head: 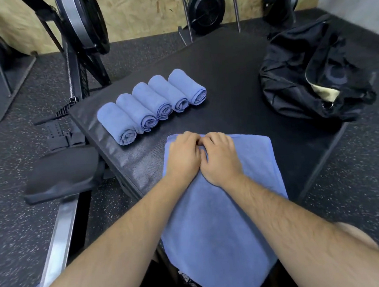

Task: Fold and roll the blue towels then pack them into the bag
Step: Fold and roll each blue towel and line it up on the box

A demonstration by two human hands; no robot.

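Note:
A folded blue towel (214,220) lies lengthwise on the black platform (224,78), its near end hanging over the front edge. My left hand (182,155) and my right hand (221,156) sit side by side on its far end, fingers curled round the far edge of the cloth. Several rolled blue towels (150,105) lie in a row on the platform's left part, beyond my hands. The black bag (313,72) sits open at the platform's far right, a pale lining showing.
Rowing machines stand around: a seat and rail (62,172) close on the left, flywheels (206,7) along the chipboard wall behind. Speckled rubber floor surrounds the platform. Bare platform surface lies between the rolls and the bag.

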